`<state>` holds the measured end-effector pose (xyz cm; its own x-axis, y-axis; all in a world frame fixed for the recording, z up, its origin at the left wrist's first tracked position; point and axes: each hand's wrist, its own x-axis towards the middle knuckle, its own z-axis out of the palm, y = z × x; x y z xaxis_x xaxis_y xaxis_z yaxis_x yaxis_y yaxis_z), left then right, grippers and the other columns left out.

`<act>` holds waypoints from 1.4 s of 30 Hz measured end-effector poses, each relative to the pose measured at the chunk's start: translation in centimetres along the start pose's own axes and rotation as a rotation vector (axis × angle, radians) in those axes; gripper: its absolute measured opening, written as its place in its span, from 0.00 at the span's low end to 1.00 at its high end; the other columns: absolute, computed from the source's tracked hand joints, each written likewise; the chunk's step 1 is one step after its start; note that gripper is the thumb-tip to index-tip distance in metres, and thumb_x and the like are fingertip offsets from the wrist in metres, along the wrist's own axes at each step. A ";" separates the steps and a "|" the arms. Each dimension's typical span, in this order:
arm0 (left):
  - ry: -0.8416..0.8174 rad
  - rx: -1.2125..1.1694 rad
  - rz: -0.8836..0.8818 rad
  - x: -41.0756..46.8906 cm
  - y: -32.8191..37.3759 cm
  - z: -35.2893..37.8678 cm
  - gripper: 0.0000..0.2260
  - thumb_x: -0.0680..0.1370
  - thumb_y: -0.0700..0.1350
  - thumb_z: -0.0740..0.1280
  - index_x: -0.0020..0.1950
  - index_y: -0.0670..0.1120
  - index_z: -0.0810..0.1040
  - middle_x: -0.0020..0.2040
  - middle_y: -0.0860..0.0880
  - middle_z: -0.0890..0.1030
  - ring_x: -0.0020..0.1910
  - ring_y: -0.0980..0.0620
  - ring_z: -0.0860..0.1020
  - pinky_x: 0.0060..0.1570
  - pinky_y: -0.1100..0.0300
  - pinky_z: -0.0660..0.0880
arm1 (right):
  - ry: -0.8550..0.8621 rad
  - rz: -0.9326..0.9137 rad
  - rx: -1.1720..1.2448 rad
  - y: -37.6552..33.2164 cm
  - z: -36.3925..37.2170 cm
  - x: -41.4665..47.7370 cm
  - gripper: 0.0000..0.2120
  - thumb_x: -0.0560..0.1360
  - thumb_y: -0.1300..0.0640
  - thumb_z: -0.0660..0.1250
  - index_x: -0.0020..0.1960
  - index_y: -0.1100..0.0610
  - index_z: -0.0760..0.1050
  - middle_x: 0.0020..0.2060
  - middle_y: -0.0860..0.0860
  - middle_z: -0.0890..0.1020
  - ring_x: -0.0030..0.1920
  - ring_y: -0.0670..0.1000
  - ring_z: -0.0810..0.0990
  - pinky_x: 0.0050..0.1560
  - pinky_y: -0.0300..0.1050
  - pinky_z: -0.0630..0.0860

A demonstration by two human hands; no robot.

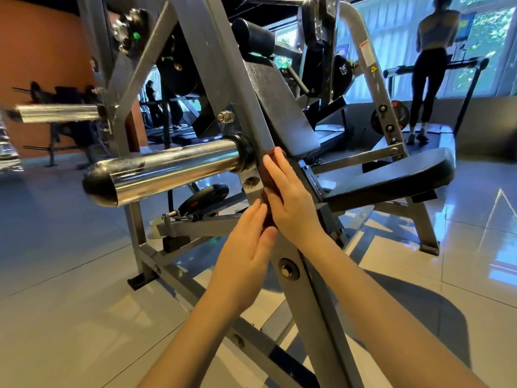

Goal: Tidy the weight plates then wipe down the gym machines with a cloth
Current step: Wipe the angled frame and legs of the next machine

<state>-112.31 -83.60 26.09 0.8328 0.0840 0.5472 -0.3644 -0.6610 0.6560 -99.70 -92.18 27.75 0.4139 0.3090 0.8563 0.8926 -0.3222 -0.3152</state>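
Dark reddish-brown cloth (268, 218), one piece, lies along the slanted grey steel beam (305, 303) of a plate-loaded machine, pinned under the right hand (291, 203), which presses it flat with straight fingers. The left hand (246, 253) is flat too, its straight fingertips touching the cloth's lower end and its thumb just below it. Two chrome plate-loading sleeves jut out leftward, a near one (173, 169) just beside the cloth and a blurred one (58, 113) farther off. A black weight plate with red markings (204, 196) sits low behind the beam, and a second one (390, 117) hangs on the curved grey frame. That frame carries a white warning sticker (367, 56) above a yellow triangle, the print too small to read. Beyond, a person (432, 65) stands on a treadmill.
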 end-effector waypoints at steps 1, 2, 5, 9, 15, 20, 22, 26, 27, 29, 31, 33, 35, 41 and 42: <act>-0.003 0.134 0.034 -0.5 0.5 -0.6 0.22 0.78 0.62 0.46 0.73 0.63 0.52 0.70 0.72 0.51 0.70 0.73 0.52 0.69 0.74 0.48 | 0.025 -0.002 -0.026 -0.2 0.3 0.6 0.26 0.79 0.51 0.53 0.76 0.57 0.61 0.77 0.56 0.60 0.73 0.60 0.65 0.67 0.51 0.70; 0.007 0.260 0.063 -0.8 1.0 -1.3 0.24 0.78 0.62 0.44 0.74 0.61 0.50 0.70 0.70 0.49 0.70 0.72 0.49 0.68 0.75 0.45 | 0.048 -0.007 -0.059 -0.3 0.5 0.5 0.26 0.79 0.52 0.54 0.76 0.58 0.63 0.76 0.57 0.62 0.72 0.62 0.67 0.66 0.51 0.69; 0.077 0.494 0.110 -1.0 2.0 -4.0 0.27 0.80 0.62 0.45 0.77 0.54 0.52 0.75 0.61 0.54 0.72 0.67 0.49 0.68 0.72 0.42 | 0.106 -0.074 -0.203 -0.1 0.8 -2.1 0.22 0.78 0.57 0.57 0.71 0.59 0.67 0.71 0.61 0.70 0.69 0.65 0.69 0.66 0.53 0.68; 0.213 0.717 0.183 -0.9 3.0 -8.0 0.28 0.79 0.56 0.50 0.74 0.42 0.66 0.72 0.45 0.69 0.72 0.47 0.66 0.70 0.56 0.57 | 0.181 -0.132 -0.254 -0.4 -0.5 -2.9 0.18 0.77 0.59 0.57 0.63 0.64 0.75 0.60 0.62 0.78 0.61 0.59 0.75 0.64 0.49 0.71; 0.350 1.019 0.252 -1.6 3.6 -12.0 0.24 0.79 0.50 0.53 0.68 0.37 0.71 0.66 0.39 0.74 0.67 0.39 0.71 0.69 0.44 0.64 | 0.217 -0.061 0.263 -5.7 -1.3 3.1 0.17 0.79 0.64 0.60 0.67 0.64 0.71 0.61 0.55 0.77 0.62 0.53 0.76 0.66 0.47 0.73; 0.447 1.110 0.096 -1.4 2.6 -14.5 0.25 0.80 0.49 0.51 0.68 0.34 0.70 0.65 0.35 0.74 0.65 0.35 0.73 0.65 0.40 0.67 | 0.062 0.031 0.349 -10.3 2.4 6.4 0.15 0.80 0.56 0.58 0.65 0.57 0.74 0.61 0.53 0.78 0.66 0.54 0.72 0.68 0.59 0.69; 0.457 1.086 0.131 -1.4 2.1 -14.7 0.24 0.80 0.48 0.51 0.67 0.33 0.71 0.63 0.34 0.76 0.62 0.34 0.75 0.63 0.42 0.70 | 0.010 -0.034 0.257 -10.3 3.2 6.0 0.16 0.80 0.51 0.55 0.60 0.55 0.76 0.57 0.51 0.80 0.62 0.52 0.74 0.70 0.61 0.65; 0.459 1.091 0.192 -1.4 2.0 -15.2 0.22 0.80 0.45 0.52 0.67 0.33 0.72 0.62 0.35 0.77 0.61 0.36 0.76 0.64 0.48 0.65 | -0.077 -0.026 0.078 -8.8 1.6 8.6 0.16 0.81 0.51 0.53 0.56 0.56 0.78 0.50 0.50 0.82 0.53 0.49 0.78 0.76 0.51 0.54; 0.460 1.095 0.191 -1.5 1.9 -15.3 0.22 0.80 0.45 0.52 0.67 0.33 0.72 0.63 0.35 0.77 0.62 0.36 0.76 0.64 0.48 0.64 | -0.080 0.020 0.037 -8.9 1.6 9.4 0.16 0.81 0.52 0.54 0.54 0.56 0.78 0.46 0.50 0.83 0.50 0.50 0.78 0.76 0.51 0.54; 0.473 1.069 0.167 -1.7 1.7 -15.5 0.23 0.80 0.47 0.51 0.69 0.34 0.70 0.65 0.36 0.75 0.64 0.36 0.75 0.65 0.47 0.63 | -0.061 0.072 0.015 -10.4 2.5 9.9 0.14 0.82 0.54 0.55 0.51 0.57 0.78 0.41 0.50 0.82 0.46 0.51 0.79 0.76 0.50 0.54; 0.486 1.021 0.146 -2.0 1.4 -15.5 0.24 0.80 0.48 0.52 0.71 0.35 0.68 0.66 0.36 0.74 0.66 0.37 0.73 0.65 0.47 0.62 | -0.044 0.017 0.102 -12.0 3.2 8.6 0.14 0.81 0.53 0.55 0.51 0.55 0.78 0.42 0.49 0.82 0.46 0.47 0.78 0.73 0.45 0.54; 0.488 0.965 0.131 -2.2 1.3 -15.5 0.25 0.80 0.50 0.52 0.72 0.36 0.66 0.68 0.37 0.73 0.67 0.37 0.72 0.66 0.48 0.61 | -0.091 -0.093 0.230 -12.7 2.9 6.9 0.14 0.80 0.53 0.56 0.55 0.55 0.78 0.48 0.48 0.82 0.50 0.45 0.76 0.67 0.38 0.59; 0.478 0.928 0.121 -2.3 1.3 -15.6 0.25 0.80 0.50 0.51 0.73 0.37 0.65 0.69 0.38 0.72 0.67 0.38 0.72 0.66 0.50 0.62 | -0.199 -0.123 0.240 -12.3 1.7 7.2 0.13 0.81 0.55 0.56 0.57 0.55 0.78 0.48 0.49 0.81 0.49 0.46 0.76 0.57 0.35 0.68; 0.482 0.828 0.107 -2.7 1.5 -15.7 0.24 0.80 0.47 0.55 0.73 0.36 0.64 0.68 0.37 0.72 0.66 0.39 0.73 0.66 0.48 0.60 | -0.140 0.052 0.076 -12.3 2.6 10.0 0.13 0.81 0.51 0.58 0.63 0.54 0.73 0.54 0.51 0.78 0.48 0.50 0.78 0.54 0.48 0.74; 0.486 0.804 0.103 -2.7 1.6 -15.6 0.25 0.80 0.48 0.54 0.73 0.36 0.64 0.69 0.38 0.72 0.67 0.40 0.73 0.66 0.48 0.60 | -0.117 -0.016 0.102 -13.1 3.0 9.1 0.13 0.80 0.48 0.58 0.58 0.54 0.75 0.49 0.49 0.79 0.47 0.49 0.77 0.56 0.50 0.73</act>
<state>-121.66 -73.26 33.72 0.4815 0.1784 0.8581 0.1210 -0.9832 0.1365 -107.07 -82.46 38.41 0.4119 0.4171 0.8101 0.9104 -0.2258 -0.3467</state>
